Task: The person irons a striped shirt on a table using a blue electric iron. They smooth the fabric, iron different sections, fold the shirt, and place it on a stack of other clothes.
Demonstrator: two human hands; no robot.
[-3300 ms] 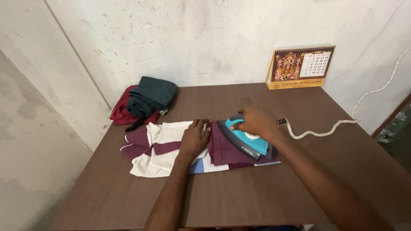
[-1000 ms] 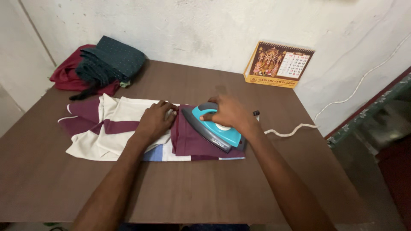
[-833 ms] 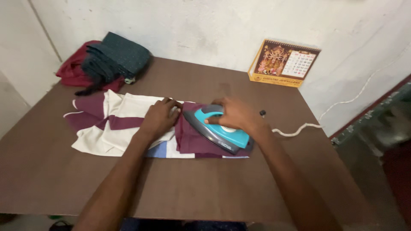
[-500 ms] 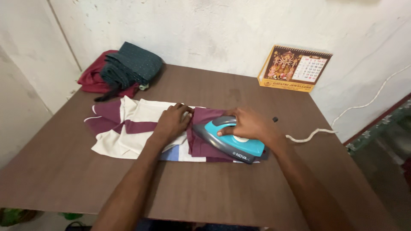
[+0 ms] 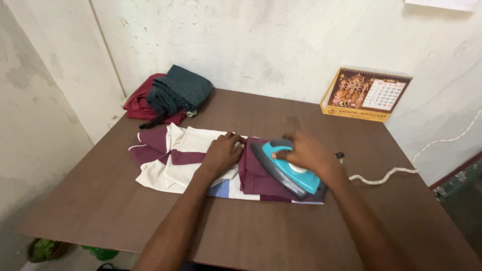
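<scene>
A rough whitewashed wall meets in a corner behind a brown wooden table [image 5: 281, 236], seen from above by the head camera. Spread across the middle of the table lies a garment [image 5: 175, 158] in cream and maroon stripes, with a strip of pale blue showing at its near edge. At the far left corner sits a heap of folded clothes [image 5: 170, 95] — dark green on top of dark red. A desk calendar [image 5: 365, 94] leans against the wall at the far right.

The left hand [image 5: 222, 153] lies flat on the garment, fingers spread and pressing the cloth down, grasping nothing. Just beside it, the right hand [image 5: 306, 153] is closed around the handle of a turquoise and grey electric iron [image 5: 286, 173], which rests on the maroon part of the garment, its tip pointing towards the left hand. A white cord [image 5: 386, 175] trails from behind the iron across the table's right side — then off its edge towards the wall.
</scene>
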